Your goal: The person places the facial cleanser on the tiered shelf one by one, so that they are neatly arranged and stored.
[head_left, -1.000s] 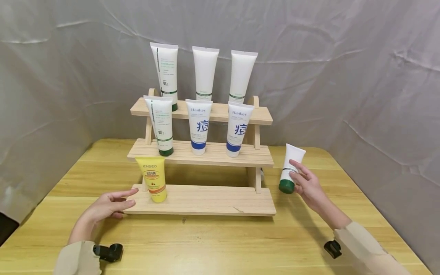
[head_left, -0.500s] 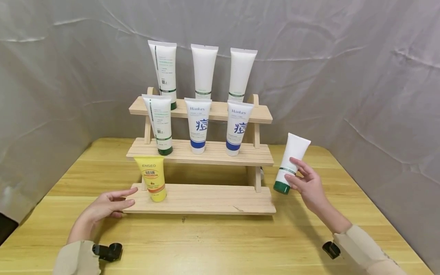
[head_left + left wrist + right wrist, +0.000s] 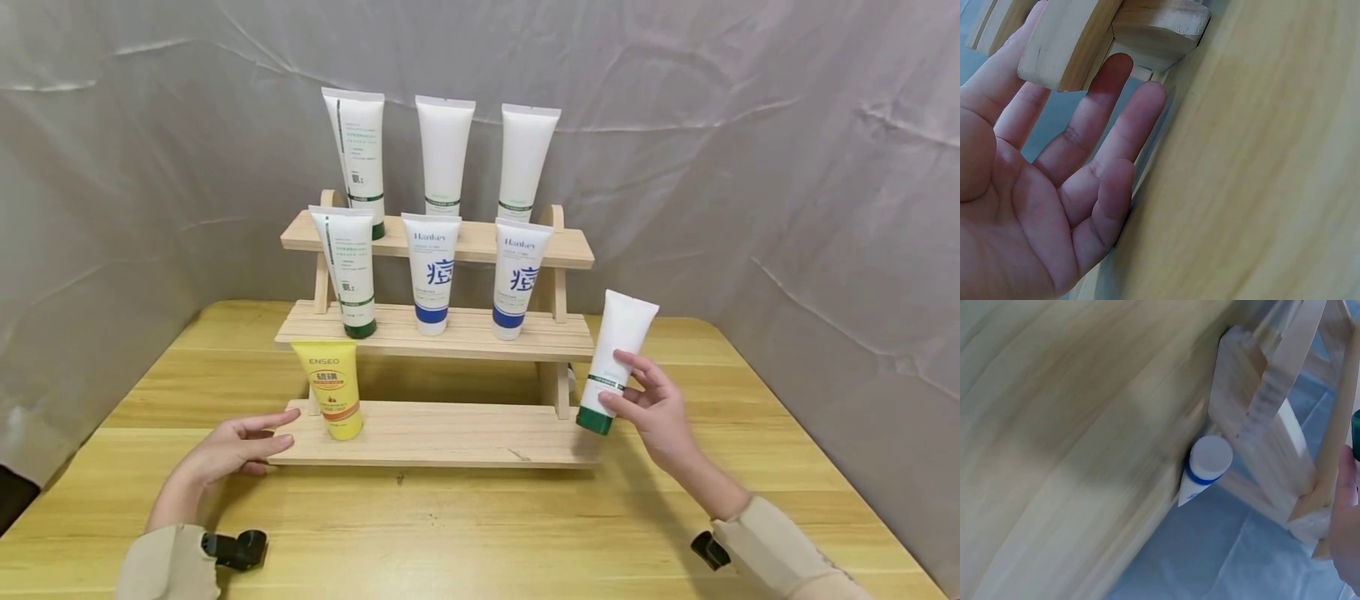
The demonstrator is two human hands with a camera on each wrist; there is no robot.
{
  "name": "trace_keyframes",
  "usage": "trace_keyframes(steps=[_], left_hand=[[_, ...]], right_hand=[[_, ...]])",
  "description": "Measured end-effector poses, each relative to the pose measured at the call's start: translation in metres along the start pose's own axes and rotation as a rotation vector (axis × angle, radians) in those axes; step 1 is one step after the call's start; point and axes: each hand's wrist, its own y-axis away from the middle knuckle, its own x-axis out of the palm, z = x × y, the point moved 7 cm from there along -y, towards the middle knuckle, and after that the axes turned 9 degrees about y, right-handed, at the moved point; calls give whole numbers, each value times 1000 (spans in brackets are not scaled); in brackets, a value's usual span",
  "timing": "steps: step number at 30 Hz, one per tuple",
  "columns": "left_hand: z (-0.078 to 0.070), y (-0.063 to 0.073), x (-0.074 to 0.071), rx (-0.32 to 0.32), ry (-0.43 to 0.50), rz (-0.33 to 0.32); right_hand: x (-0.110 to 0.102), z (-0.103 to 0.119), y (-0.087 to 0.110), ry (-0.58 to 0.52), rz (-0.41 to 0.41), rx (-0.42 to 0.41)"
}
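In the head view my right hand (image 3: 651, 410) pinches a white squeeze tube (image 3: 621, 329) between thumb and fingers. Tilted, its green cap (image 3: 594, 419) points down and overlaps the right end of the bottom shelf. The right wrist view shows only part of the hand (image 3: 1346, 531) and cap (image 3: 1356, 432) at its edge. My left hand (image 3: 225, 450) holds the left end of the wooden tiered rack's bottom shelf (image 3: 450, 437). Up close in the left wrist view, thumb and fingers lie around the plank end (image 3: 1063, 47). Beside that hand a yellow tube (image 3: 330, 387) stands on this shelf.
The middle shelf (image 3: 472, 329) carries a green-capped tube (image 3: 348, 267) and two blue-banded tubes (image 3: 431, 275). Three tall white tubes (image 3: 444, 150) stand on the top shelf (image 3: 570, 250). Behind the rack, a white-capped tube (image 3: 1200, 465) lies on the table (image 3: 1072, 456).
My right hand has brought the green-capped tube leftward, from beside the rack to the right end of the bottom shelf. The left hand has stayed in place.
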Motion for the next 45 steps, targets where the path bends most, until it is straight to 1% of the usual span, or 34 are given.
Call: trace_keyframes(steps=[7,13,20,27,31,45], left_hand=[[2,0,0,-2,6,1],[3,0,-1,-4,2,-1],[2,0,-1,-8,-11,-3],[4,0,-2,-11,-11,-3],[5,-1,-2,-16,-11,-7],[5,-2,-2,-13,-15,-12]], right_hand=[[17,2,-1,-14,67,-17],[34,2,-3,-18,101,-36],[59,4,-9,12,145,-58],[85,6,-14,67,168,-4],[101,7,-18,92,180,5],[154,5,-28,88,249,-75]])
